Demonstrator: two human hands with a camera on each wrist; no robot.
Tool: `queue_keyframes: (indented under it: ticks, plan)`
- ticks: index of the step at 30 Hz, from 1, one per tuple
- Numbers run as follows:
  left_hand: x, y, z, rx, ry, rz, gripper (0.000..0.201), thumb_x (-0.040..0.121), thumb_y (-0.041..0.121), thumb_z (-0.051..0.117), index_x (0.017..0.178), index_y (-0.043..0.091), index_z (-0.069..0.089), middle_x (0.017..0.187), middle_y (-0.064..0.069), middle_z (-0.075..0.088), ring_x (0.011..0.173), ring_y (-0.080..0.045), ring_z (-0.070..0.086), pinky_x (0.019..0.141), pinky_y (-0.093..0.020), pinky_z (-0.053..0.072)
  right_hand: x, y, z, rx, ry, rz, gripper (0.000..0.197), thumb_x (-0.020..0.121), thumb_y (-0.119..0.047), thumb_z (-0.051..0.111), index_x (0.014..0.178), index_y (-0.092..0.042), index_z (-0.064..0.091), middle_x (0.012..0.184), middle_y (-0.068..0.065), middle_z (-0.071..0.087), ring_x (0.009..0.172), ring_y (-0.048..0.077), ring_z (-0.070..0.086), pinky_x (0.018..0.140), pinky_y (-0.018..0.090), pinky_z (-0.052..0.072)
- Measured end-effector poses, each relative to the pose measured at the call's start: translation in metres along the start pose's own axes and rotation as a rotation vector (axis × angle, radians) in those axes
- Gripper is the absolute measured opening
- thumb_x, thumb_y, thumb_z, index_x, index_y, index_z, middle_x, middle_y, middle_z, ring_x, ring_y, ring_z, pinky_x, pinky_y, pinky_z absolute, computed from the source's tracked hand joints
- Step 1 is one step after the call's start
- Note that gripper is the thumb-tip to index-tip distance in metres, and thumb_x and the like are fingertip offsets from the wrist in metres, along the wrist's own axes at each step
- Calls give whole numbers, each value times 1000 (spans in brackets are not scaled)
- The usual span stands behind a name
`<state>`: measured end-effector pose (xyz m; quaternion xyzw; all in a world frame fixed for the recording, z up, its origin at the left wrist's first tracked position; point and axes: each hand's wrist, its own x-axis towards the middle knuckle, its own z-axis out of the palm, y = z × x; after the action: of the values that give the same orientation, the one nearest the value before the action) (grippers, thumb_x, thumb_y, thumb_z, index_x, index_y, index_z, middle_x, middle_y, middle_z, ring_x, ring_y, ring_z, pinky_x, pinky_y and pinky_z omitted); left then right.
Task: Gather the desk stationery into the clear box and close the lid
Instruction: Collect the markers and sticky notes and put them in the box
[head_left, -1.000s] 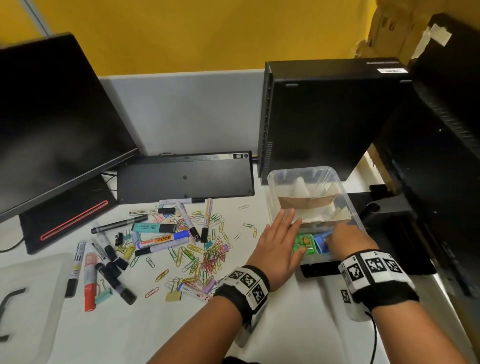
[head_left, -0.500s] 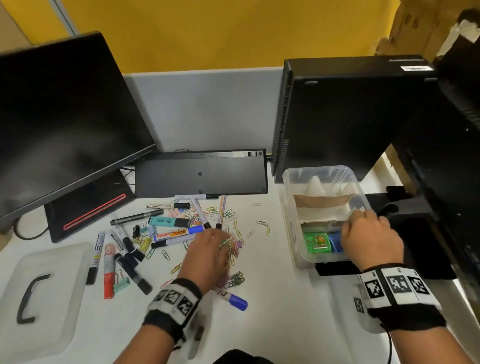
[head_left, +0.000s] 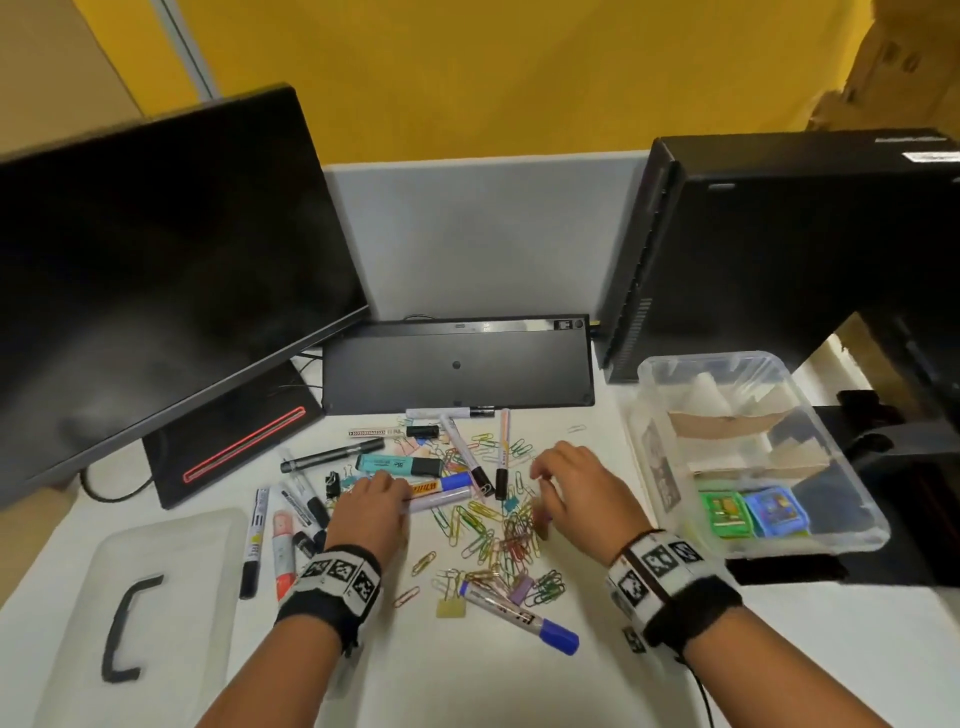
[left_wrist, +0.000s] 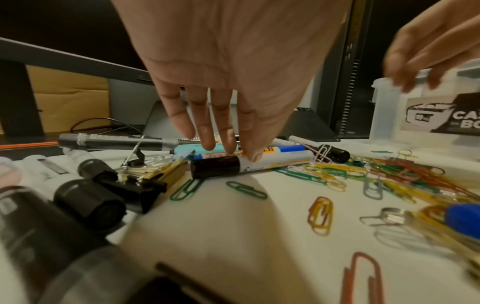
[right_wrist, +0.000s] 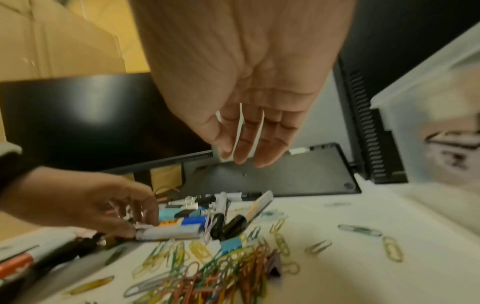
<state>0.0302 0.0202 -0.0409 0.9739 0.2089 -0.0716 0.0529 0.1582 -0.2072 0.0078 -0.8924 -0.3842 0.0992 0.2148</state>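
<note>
The clear box (head_left: 643, 431) stands open at the right, with cardboard dividers and a green (head_left: 724, 512) and a blue (head_left: 775, 512) small item inside. Its lid (head_left: 171, 545) lies flat at the left. Markers, a teal highlighter (head_left: 400, 465), binder clips and a heap of coloured paper clips (head_left: 514, 535) cover the desk between them. My left hand (head_left: 374, 499) reaches down on two markers; its thumb and fingers (left_wrist: 228, 149) pinch the white black-capped marker (left_wrist: 272, 162) and the orange-and-blue one behind it, both lying on the desk. My right hand (head_left: 566, 483) hovers above the clips, fingers (right_wrist: 246, 152) relaxed and holding nothing.
A dark monitor (head_left: 156, 286) leans at the left, an upturned black keyboard (head_left: 457, 364) lies behind the stationery, and a black computer tower (head_left: 779, 249) stands behind the box. A blue-capped marker (head_left: 524, 616) lies nearest me. More markers (head_left: 283, 545) lie beside the lid.
My right hand has left the box and come left over the paper clips. My left hand has gone from beside the box, across the clips, to the markers.
</note>
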Motion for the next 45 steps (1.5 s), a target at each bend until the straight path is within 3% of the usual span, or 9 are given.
queue_keyframes:
  ticks: [6, 12, 16, 20, 23, 28, 34, 39, 45]
  plan:
    - [4, -5, 7, 108, -102, 66, 22, 94, 24, 46, 114, 23, 54, 113, 0, 57, 104, -21, 50, 90, -34, 43, 66, -10, 54, -16, -123, 219, 20, 95, -23, 44, 112, -20, 52, 113, 3, 52, 104, 22, 52, 84, 38, 50]
    - [-10, -12, 4, 3, -68, 92, 23, 96, 27, 42, 117, 22, 50, 117, 2, 53, 107, -18, 48, 96, -32, 40, 94, -17, 80, -95, -173, 421, 43, 91, -23, 54, 130, -16, 38, 118, 8, 52, 104, 24, 53, 80, 34, 48]
    - [-23, -23, -10, -152, -4, 72, 18, 97, 26, 37, 113, 24, 45, 106, 7, 50, 93, -11, 47, 90, -25, 40, 97, -20, 81, 18, -62, 507, 41, 83, -15, 63, 116, -16, 39, 106, 7, 55, 93, 25, 57, 75, 35, 51]
    - [-14, -31, -16, -280, 19, 19, 11, 96, 19, 36, 104, 23, 43, 95, 7, 45, 83, -12, 45, 78, -23, 42, 90, -22, 77, 289, 101, 623, 24, 91, -14, 52, 111, -16, 38, 93, 5, 55, 77, 25, 60, 62, 31, 45]
    - [4, -32, -10, -274, 7, 44, 16, 97, 20, 35, 109, 21, 46, 103, 4, 54, 88, -14, 49, 83, -26, 43, 84, -25, 77, 306, 55, 570, 14, 95, -20, 47, 107, -16, 41, 82, 2, 54, 64, 17, 56, 51, 28, 43]
    - [21, -28, -1, -186, -46, 102, 29, 97, 32, 41, 122, 21, 50, 118, 1, 58, 106, -16, 53, 96, -30, 42, 85, -29, 93, 191, -174, 540, 15, 90, -31, 55, 97, -20, 49, 86, -1, 57, 71, 14, 60, 66, 32, 55]
    - [19, -25, 1, -153, -69, 67, 23, 95, 31, 45, 114, 19, 53, 114, 1, 60, 103, -15, 53, 93, -28, 42, 80, -25, 93, 142, -247, 562, 22, 90, -36, 57, 101, -16, 53, 87, 1, 58, 70, 13, 59, 68, 29, 54]
    - [11, -22, -4, -242, -41, 32, 29, 94, 37, 49, 119, 22, 53, 117, 4, 57, 105, -13, 51, 96, -27, 43, 66, -28, 61, 52, -223, 462, 29, 96, -36, 44, 112, -11, 46, 112, 7, 47, 87, 27, 60, 71, 36, 47]
    - [-8, -17, -13, -348, 24, -19, 36, 94, 36, 48, 127, 19, 47, 124, 2, 43, 103, -9, 48, 94, -24, 45, 31, -17, -14, -42, -88, 261, 17, 98, -29, 42, 107, -17, 48, 103, 5, 59, 84, 25, 56, 67, 34, 44]
